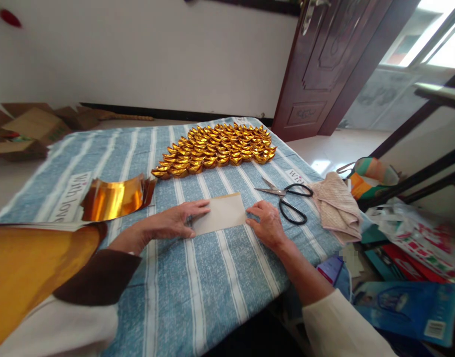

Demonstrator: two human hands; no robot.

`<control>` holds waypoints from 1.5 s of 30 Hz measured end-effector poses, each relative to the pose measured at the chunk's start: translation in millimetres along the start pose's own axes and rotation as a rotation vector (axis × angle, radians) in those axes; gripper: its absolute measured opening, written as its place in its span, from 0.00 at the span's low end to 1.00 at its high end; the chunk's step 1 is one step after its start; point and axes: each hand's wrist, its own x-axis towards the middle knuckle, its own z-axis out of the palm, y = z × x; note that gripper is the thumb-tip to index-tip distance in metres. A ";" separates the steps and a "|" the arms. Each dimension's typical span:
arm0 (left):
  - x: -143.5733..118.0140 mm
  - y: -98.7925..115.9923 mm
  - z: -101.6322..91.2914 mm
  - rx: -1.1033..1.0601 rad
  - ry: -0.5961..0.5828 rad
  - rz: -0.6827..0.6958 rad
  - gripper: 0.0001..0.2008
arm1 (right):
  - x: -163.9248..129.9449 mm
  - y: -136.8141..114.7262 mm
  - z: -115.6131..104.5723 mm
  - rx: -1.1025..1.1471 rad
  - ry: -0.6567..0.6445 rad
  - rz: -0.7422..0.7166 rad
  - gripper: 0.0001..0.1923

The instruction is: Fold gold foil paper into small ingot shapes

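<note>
A small rectangular sheet of gold foil paper lies on the striped tablecloth with its pale back up; a thin gold strip shows along its far edge. My left hand grips its left side, thumb near the close corner and fingers at the far one. At the right edge, my right hand holds the sheet with bent fingers. Black-handled scissors lie with blades parted just beyond my right hand. Left of my left hand is a curved stack of gold foil sheets.
Rows of folded gold paper ingots cover the table's far middle. A large golden sheet lies at the left, a beige cloth at the right edge. Cardboard boxes stand behind left; bags and a blue package sit lower right.
</note>
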 end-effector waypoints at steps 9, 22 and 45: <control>24.0 50.2 2.7 0.302 0.281 -0.057 0.23 | -4.3 -6.7 1.2 0.005 0.024 -0.051 0.07; 39.5 52.4 61.7 0.498 0.374 -0.074 0.29 | -6.3 49.0 -51.5 -0.559 0.038 0.279 0.14; 42.6 45.5 52.8 0.494 0.773 0.089 0.38 | -34.8 82.0 -68.4 0.062 -0.117 -0.228 0.05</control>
